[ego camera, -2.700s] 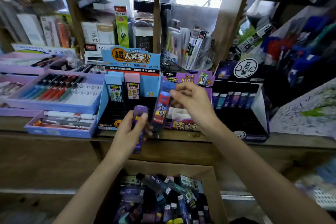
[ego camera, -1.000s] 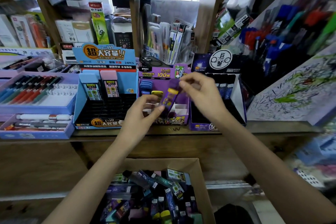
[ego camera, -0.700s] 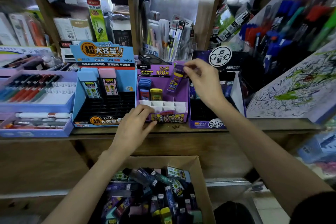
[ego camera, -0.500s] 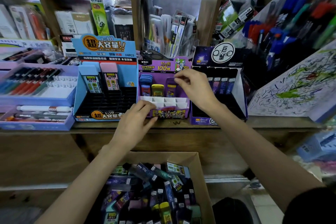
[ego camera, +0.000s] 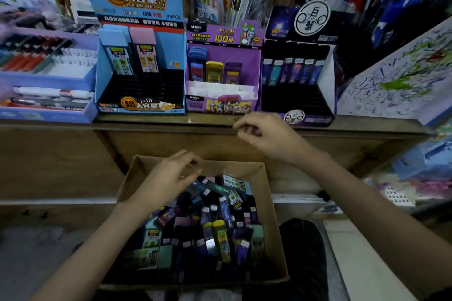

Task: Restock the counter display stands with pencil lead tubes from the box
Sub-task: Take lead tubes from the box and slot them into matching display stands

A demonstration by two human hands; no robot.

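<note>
1. So far, three tubes [ego camera: 214, 71] are stood in the purple stand [ego camera: 247, 61]; many slots [ego camera: 220, 90] are left unfilled.
2. More are heaped in the box [ego camera: 232, 166].
3. Nothing is gripped by the loosely curled left hand [ego camera: 171, 177] or right hand [ego camera: 267, 138].

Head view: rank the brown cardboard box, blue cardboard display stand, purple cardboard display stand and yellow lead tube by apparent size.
1. Brown cardboard box, though it is nearest the camera.
2. Blue cardboard display stand.
3. Purple cardboard display stand.
4. Yellow lead tube, standing in the purple stand.
</note>
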